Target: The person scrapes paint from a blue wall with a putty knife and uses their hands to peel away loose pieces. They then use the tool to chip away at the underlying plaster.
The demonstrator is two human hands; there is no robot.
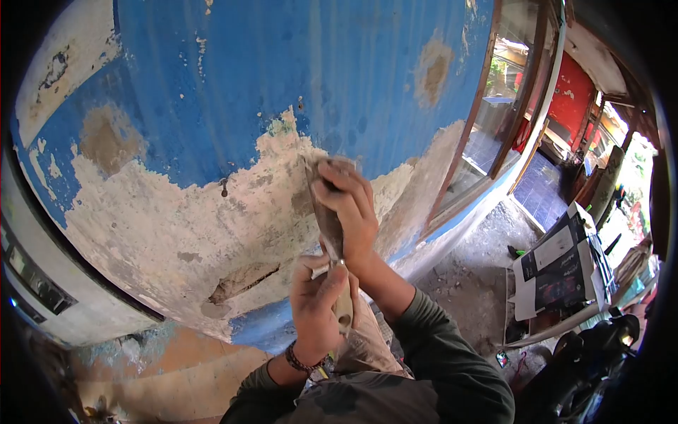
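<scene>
My left hand (316,311) is closed around the pale handle of a scraper (328,225), thumb along the handle. Its wide metal blade points up against the wall (233,212). With bent fingers, my right hand (349,205) grips the blade from the right, covering part of it. Around the blade, the wall shows bare, pale plaster below a ragged edge of blue paint (233,92). Below and left of the blade, a dark hollow (244,280) breaks the plaster.
To the right are a window frame (462,152) and a doorway with blue floor tiles (540,187). A board with dark panels (558,265) stands on the rough ground. A black motorbike-like shape (593,367) is at lower right. Paint flakes lie by the wall's foot (131,350).
</scene>
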